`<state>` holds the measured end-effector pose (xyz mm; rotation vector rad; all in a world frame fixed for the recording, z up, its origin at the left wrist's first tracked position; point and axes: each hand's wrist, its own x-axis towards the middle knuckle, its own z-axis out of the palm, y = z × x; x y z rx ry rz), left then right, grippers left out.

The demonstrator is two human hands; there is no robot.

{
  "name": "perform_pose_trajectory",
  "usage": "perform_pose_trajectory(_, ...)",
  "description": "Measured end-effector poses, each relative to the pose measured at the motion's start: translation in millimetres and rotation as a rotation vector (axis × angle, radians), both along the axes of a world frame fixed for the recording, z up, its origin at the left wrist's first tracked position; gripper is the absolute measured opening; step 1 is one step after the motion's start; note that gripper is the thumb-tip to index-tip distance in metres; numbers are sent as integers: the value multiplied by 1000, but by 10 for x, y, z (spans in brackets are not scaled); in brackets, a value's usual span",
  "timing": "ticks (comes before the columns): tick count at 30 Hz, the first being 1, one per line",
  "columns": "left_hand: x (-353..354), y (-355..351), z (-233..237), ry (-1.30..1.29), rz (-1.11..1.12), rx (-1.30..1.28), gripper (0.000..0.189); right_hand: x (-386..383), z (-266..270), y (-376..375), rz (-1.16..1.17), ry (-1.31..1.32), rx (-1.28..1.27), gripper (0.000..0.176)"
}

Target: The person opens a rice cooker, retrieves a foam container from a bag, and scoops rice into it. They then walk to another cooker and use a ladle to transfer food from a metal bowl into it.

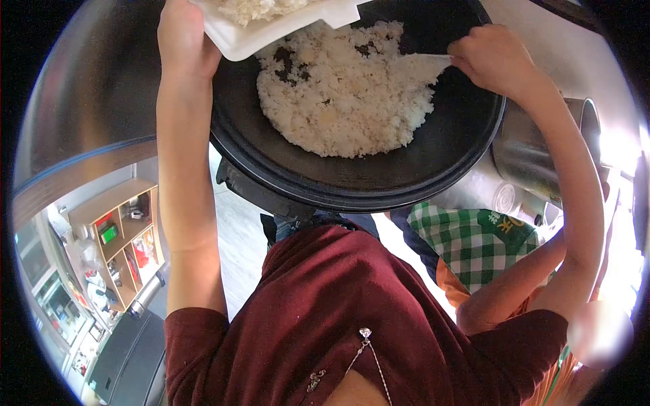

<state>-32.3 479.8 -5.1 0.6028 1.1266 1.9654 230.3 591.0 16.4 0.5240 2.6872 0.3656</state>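
White rice (345,108) lies spread over the bottom of a large round black pan (325,183). My left hand (186,30) grips the left edge of a white tray (247,47), which is tilted over the pan's upper left and has more rice in it. At the pan's right side, my right hand (491,59) is closed on the handle end of a white scoop (428,64). The blade of the scoop rests at the right part of the rice. The tray's far part is cut off by the top of the frame.
Close on the right is a co-worker in a green checked apron (474,243), one arm (514,287) bent. A metal pot (542,145) and plastic rolls (497,196) sit right of the pan. Wooden shelves (122,237) stand at the lower left.
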Motion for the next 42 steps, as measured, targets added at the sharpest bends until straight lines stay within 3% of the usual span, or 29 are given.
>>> perform_pose_trajectory(3, -37, 13, -27, 9, -3, 17, 43, -22, -58, 116, -29, -4, 133, 13)
perform_pose_trajectory(8, -152, 11, -84, -19, -18, 19, 43, -1, -148, 65, 15, 33, 43, 13)
perform_pose_trajectory(10, -581, 56, -337, -444, -413, 233, 43, 25, -136, 55, 22, 17, -5, 13)
perform_pose_trajectory(14, -372, 28, -226, -445, -423, 258, 43, 75, -143, 14, 48, 90, -110, 14)
perform_pose_trajectory(16, -11, -24, -19, 52, -39, 74, 44, 52, -169, -50, 35, 104, -131, 15)
perform_pose_trajectory(20, -147, -12, -82, 28, -60, 70, 43, -14, -271, -161, 45, 79, -217, 17)
perform_pose_trajectory(22, -513, 50, -277, -447, -422, 246, 43, -42, -318, -188, 76, 132, -233, 17)
perform_pose_trajectory(26, -381, 15, -214, -444, -423, 257, 43, -138, -362, -256, 61, 90, -323, 15)
perform_pose_trajectory(28, -48, -48, -34, 46, -66, 80, 43, -173, -364, -310, 35, 56, -369, 17)
perform_pose_trajectory(29, -166, -31, -98, 46, -61, 79, 43, -182, -380, -334, 24, 52, -391, 17)
perform_pose_trajectory(31, -488, 29, -277, -424, -423, 240, 43, -198, -409, -390, 16, 47, -413, 17)
perform_pose_trajectory(35, -347, 18, -198, -423, -423, 232, 44, -233, -448, -468, 22, 64, -502, 18)
perform_pose_trajectory(37, -16, -55, 0, 11, -33, 30, 45, -227, -484, -482, 12, 33, -534, 18)
perform_pose_trajectory(41, -159, -27, -97, 13, -64, 49, 45, -159, -584, -470, 0, 80, -692, 18)
perform_pose_trajectory(42, -367, 8, -224, -208, -232, 128, 45, -161, -594, -470, -37, 77, -758, 19)
